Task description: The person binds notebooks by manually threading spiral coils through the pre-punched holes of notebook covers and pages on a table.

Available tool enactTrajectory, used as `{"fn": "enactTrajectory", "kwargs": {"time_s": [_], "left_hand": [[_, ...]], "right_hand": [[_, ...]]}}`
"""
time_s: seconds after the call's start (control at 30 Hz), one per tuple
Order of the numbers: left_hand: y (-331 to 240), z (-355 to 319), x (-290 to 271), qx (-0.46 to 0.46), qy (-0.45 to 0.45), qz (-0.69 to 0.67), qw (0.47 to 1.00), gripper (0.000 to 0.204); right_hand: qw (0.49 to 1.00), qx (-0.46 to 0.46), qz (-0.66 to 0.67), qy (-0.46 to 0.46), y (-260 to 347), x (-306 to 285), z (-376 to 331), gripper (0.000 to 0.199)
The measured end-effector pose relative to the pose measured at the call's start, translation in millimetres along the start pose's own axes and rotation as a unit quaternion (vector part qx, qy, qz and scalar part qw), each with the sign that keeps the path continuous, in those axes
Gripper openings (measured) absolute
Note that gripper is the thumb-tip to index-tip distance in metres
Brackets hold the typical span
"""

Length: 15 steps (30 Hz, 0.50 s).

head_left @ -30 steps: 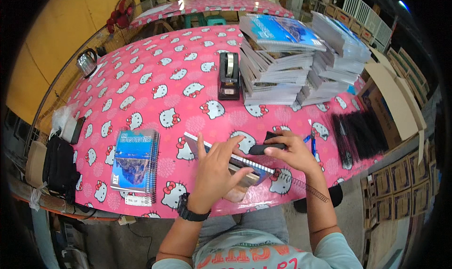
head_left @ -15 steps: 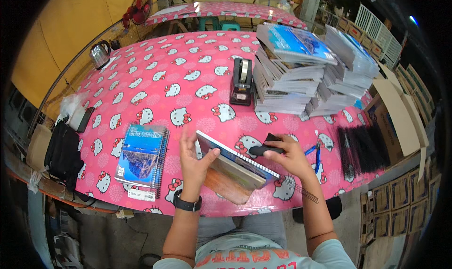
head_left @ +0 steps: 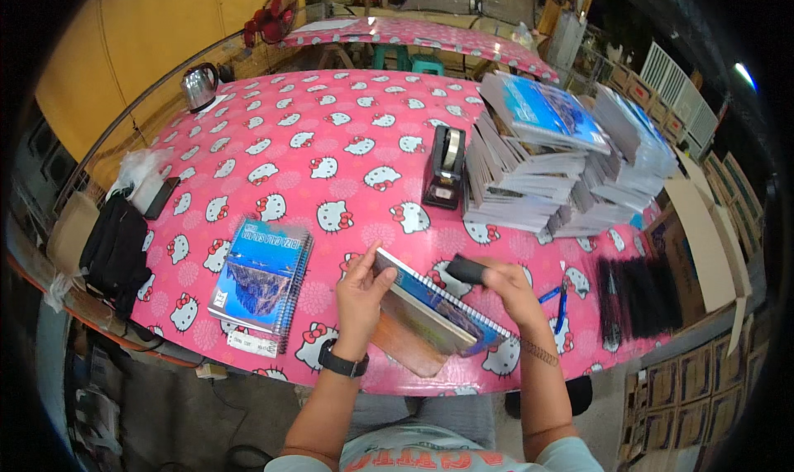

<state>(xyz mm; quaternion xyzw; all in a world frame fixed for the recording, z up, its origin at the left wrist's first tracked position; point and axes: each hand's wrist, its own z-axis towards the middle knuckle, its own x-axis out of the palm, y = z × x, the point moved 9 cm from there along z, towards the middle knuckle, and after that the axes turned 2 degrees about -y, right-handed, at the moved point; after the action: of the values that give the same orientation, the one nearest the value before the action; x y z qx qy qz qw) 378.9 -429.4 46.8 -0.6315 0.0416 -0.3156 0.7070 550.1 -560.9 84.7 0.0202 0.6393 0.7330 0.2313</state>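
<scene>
My left hand (head_left: 361,294) grips a notebook (head_left: 447,305) by its left end, thumb on the near side, holding it tilted with its white, hole-punched spine edge up. A wooden board (head_left: 405,350) lies under it. In my right hand (head_left: 514,290), just beyond the spine, is a small black block-like object (head_left: 466,269), its kind unclear. A thin wire coil (head_left: 542,353) sticks out at the notebook's right end, beside my right forearm. To the left lies a blue-covered notebook (head_left: 260,274) with a dark coil along its right side.
Tall stacks of notebooks (head_left: 529,174) stand at the back right beside a black tape dispenser (head_left: 445,168). Dark coils (head_left: 641,298) lie in a bundle near an open carton (head_left: 703,224). Blue-handled pliers (head_left: 562,307) rest nearby. A black bag (head_left: 116,249) and metal kettle (head_left: 199,88) are left.
The whole view has shifted slightly. My right hand has moved a little away from the spine with the black object, and less of the coil shows past the notebook's end.
</scene>
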Motion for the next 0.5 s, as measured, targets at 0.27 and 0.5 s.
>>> {"fn": "enactTrajectory", "kwargs": {"time_s": [0.27,0.5], "left_hand": [[-1,2,2,0.015,0.016,-0.026,0.999,0.051],[-1,-4,4,0.018,0.025,-0.003,1.000,0.051]], "right_hand": [[0.963,0.011,0.260,0.065,-5,15,1,0.054],[0.991,-0.006,0.127,0.052,3,29,12,0.054]]}}
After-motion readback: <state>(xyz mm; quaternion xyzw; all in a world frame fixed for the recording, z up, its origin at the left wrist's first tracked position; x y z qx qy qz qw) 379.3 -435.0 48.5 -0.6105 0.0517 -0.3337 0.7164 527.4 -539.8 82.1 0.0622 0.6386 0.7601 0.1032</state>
